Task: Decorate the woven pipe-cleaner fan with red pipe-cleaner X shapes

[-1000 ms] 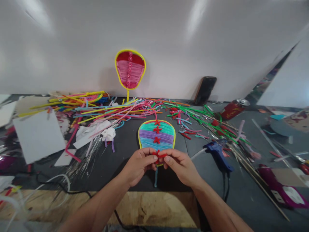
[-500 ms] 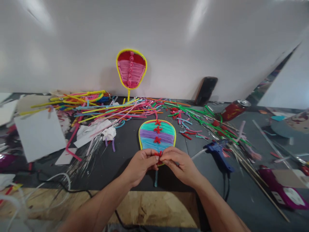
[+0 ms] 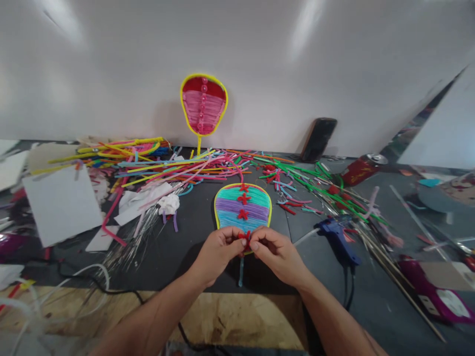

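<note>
A paddle-shaped pipe cleaner fan (image 3: 243, 205) lies on the dark table, yellow-rimmed, with teal, purple and blue bands. Down its middle runs a row of red star shapes (image 3: 243, 214). Over its lower end, both hands meet at a small red pipe cleaner star (image 3: 245, 237). My left hand (image 3: 222, 249) pinches it between thumb and index finger. Thumb and fingers of my right hand (image 3: 276, 252) are closed at its right side. The fingers partly hide the star and the fan's lower part. A blue handle (image 3: 241, 274) sticks out below.
A pink fan (image 3: 204, 106) stands against the white wall. Loose pipe cleaners (image 3: 178, 170) are heaped behind the work. On the right are a blue glue gun (image 3: 339, 240), a phone (image 3: 318, 139) and a red can (image 3: 361, 170). White paper (image 3: 61, 205) lies left.
My right thumb and fingers have shifted slightly at the red star, exposing a little more of it. My left hand keeps its pinch, and the fan stays in place.
</note>
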### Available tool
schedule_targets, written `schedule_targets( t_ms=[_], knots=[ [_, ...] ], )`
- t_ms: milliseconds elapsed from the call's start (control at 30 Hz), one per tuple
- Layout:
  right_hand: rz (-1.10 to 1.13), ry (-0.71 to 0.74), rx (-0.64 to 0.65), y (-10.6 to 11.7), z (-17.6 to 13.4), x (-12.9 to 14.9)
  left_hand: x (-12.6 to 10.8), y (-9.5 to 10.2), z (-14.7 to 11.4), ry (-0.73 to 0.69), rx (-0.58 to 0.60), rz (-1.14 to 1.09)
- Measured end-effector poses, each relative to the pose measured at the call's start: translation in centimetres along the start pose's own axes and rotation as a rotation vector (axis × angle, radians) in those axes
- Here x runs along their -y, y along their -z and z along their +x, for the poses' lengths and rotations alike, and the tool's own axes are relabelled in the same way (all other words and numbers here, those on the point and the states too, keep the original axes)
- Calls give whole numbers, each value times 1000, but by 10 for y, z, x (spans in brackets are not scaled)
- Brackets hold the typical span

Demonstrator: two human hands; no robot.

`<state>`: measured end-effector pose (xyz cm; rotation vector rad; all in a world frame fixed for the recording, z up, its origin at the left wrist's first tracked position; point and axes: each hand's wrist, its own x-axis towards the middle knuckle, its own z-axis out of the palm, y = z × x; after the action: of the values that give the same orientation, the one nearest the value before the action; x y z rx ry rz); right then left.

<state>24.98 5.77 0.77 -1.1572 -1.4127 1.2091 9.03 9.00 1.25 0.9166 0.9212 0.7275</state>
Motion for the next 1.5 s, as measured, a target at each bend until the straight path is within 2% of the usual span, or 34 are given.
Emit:
schedule_targets(
  t_ms=[233, 533, 733, 867, 1267, 1400, 1500],
  knots=[
    [-96, -105, -7, 1, 0, -2, -2, -1, -1, 12, 26, 60],
    [-98, -111, -2, 2, 1, 0, 1, 1, 0, -6, 41, 80],
    [112, -146, -22, 6, 1, 3, 4, 4, 2, 24, 12, -42],
    [36, -138, -18, 6, 1, 4, 4, 5, 2, 21, -13, -71],
    [-76, -178, -3, 2, 1, 3, -1, 3, 0, -16, 2, 67],
    [-13, -214, 26, 2, 1, 5, 1, 4, 0, -11, 5, 62],
    [82, -243, 57, 3, 1, 5, 3, 6, -1, -7, 52, 7]
  ],
)
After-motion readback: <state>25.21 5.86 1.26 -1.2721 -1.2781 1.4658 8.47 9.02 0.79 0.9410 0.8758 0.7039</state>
